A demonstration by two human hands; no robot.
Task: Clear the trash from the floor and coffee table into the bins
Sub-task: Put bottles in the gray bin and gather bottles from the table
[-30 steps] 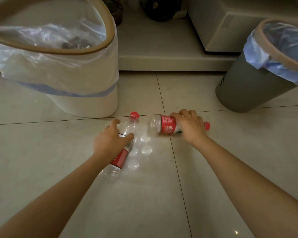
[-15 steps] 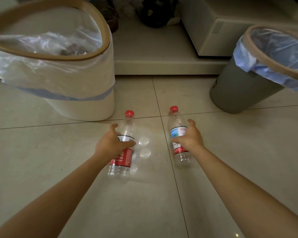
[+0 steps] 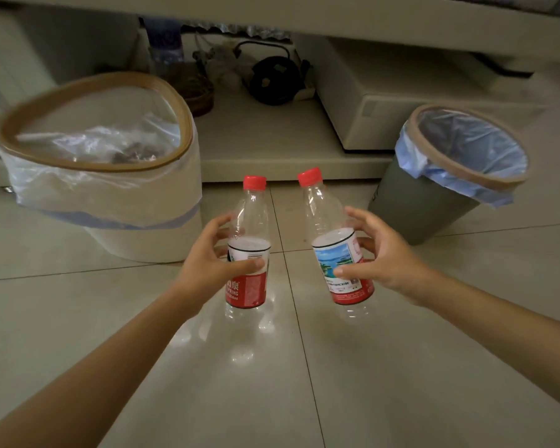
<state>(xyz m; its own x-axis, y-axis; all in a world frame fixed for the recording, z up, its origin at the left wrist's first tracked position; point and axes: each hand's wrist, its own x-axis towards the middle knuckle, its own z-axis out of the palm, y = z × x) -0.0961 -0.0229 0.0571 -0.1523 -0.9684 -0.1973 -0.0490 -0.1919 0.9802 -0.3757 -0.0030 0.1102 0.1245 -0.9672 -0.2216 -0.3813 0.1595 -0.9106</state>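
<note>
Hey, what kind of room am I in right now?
Probably a living room at home: a glossy tiled floor, two lined waste bins, one white and one grey, and a low cabinet shelf holding a black coiled cable.

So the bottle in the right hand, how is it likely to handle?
The bottle in the right hand looks clear and empty, so probably very light. Its thin ribbed plastic may dent under a firm squeeze. Round-bodied, it would likely roll if laid on the tiled floor.
</note>
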